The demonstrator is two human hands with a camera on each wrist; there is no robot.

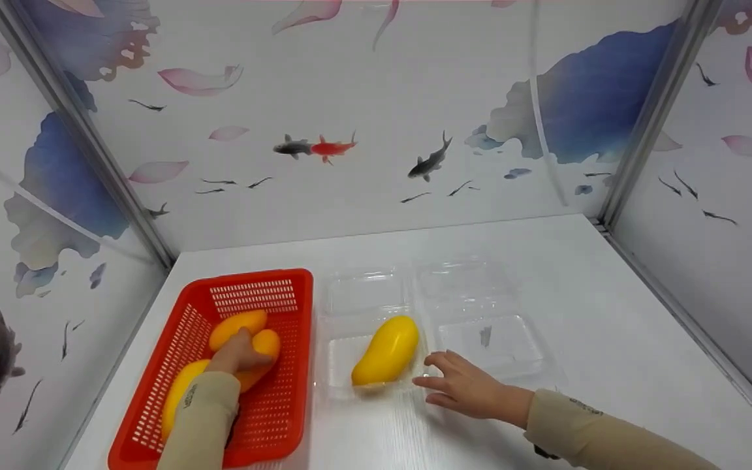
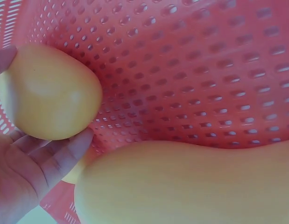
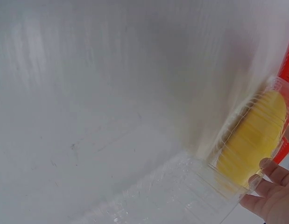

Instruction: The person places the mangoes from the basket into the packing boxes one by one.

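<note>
Tabletop (image 1: 601, 294) — mangoes (image 1: 235, 325) in red basket (image 1: 268, 419)

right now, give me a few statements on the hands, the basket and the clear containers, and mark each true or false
1. The left hand grips a yellow fruit inside the red basket. True.
2. The right hand holds a fruit too. False: it holds no fruit.
3. Another yellow fruit lies in a clear container. True.
4. In the head view, the basket stands to the right of that container. False: it stands to the left.
5. A second clear container lies to the right of the first in the head view. True.
</note>
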